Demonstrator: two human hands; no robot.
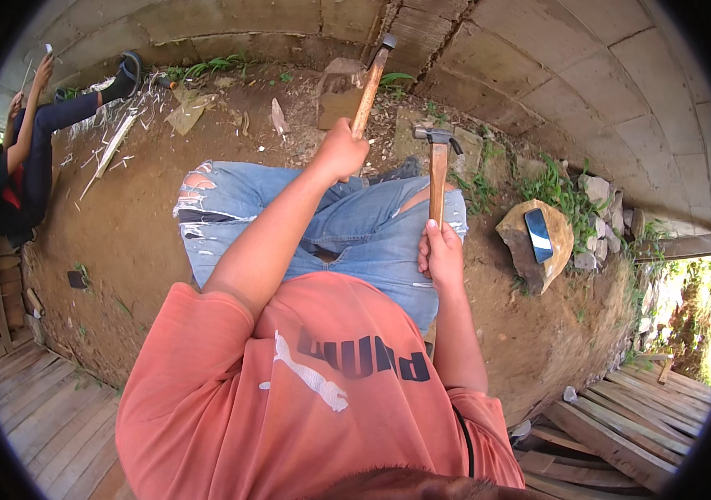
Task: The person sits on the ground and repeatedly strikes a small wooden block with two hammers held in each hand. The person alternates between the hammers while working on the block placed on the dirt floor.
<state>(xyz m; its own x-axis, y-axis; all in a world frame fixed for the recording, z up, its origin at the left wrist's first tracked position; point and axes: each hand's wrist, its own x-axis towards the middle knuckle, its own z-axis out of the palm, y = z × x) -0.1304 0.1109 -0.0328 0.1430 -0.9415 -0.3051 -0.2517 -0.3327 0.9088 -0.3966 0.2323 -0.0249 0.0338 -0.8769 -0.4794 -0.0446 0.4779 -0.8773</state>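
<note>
My left hand [343, 152] is wrapped round the lower handle of a hammer [369, 90]. Its worn wooden handle tilts up and away, and the small dark head is raised towards the wall. In front of my right knee, my right hand [443, 254] grips the bottom of a claw hammer [438, 179] with the thumb laid along the wood. This one stands nearly upright, its metal head and claw at the top. The two hammers are apart. Just beyond my left hand, a brownish block [339, 107] rests on the dirt, partly behind the first hammer.
A phone [538, 235] lies on a large flat-topped rock [557, 265] to the right. A wall [530, 67] curves along the far side. At far left sits another person [5, 179] near wood splinters [109, 154]. Planks [622, 425] lie at lower right.
</note>
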